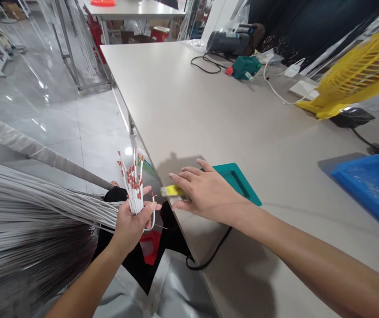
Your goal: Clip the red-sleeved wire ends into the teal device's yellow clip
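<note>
My left hand [133, 223] is closed round a bundle of white cables [135, 201] with reddish-brown ends pointing up, just off the table's edge. One cable [153, 216] bends apart from the rest near my thumb, its thin inner wires showing at the tip. Over the table's near edge, my right hand [198, 190] has its fingers stretched out and thumb apart. Beneath it lies a yellow object [172, 191], blurred and partly hidden; whether the hand touches it I cannot tell. Partly behind that hand, a teal tray-like piece [239, 181] rests on the tabletop.
Long white cables [43, 203] hang in a mass at left beside a wrapped rail [40, 148]. On the table [163, 88] are a blue tray [368, 185], a yellow fan guard [361, 66], a green device [246, 67] and a grey motor [227, 43]. A black cord [209, 260] crosses the near edge.
</note>
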Tool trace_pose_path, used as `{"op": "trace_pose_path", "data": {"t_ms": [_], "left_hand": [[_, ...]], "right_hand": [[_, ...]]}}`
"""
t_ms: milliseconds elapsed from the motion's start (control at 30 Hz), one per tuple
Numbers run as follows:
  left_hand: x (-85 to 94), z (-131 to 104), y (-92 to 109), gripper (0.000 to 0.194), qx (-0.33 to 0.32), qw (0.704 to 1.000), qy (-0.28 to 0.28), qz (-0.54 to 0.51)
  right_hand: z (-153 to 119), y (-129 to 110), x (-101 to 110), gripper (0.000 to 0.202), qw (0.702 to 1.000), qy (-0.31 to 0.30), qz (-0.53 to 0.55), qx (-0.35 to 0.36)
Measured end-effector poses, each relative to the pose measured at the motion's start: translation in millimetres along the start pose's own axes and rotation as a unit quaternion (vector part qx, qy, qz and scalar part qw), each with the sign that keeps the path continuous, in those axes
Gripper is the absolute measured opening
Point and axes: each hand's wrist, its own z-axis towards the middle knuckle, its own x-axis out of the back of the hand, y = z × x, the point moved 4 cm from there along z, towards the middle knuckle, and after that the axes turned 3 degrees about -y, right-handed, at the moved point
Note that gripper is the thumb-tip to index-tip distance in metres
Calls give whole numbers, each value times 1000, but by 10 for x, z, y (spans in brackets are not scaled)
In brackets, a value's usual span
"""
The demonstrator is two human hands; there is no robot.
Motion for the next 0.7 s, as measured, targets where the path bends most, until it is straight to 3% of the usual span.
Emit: {"op": "trace_pose_path", "data": {"t_ms": [67,167,200,267,400,567,700], "left_hand": [[67,-33,-17,31,-11,1000,6,-12],[151,-95,-12,19,-20,999,-2,-41],[171,-119,-1,17,-18,998,-8,-52],[206,-170,29,16,-9,997,-17,-76],[246,-260,67,17,30,992,-38,-115],[268,-319,22,21,64,988,-79,-117],[287,-343,-100,24,98,987,-85,-98]], "right_hand": [[-46,-98,83,51,996,80,15,21],[-140,-315,151,23,975,201,91,27],[-156,-374,131,20,965,219,145,9],[-133,-472,-4,23,933,183,309,-33],[0,-610,-285,20,812,140,562,-76],[118,-681,-416,6,689,143,706,-78],[98,-607,-481,8,517,130,836,-133]]}}
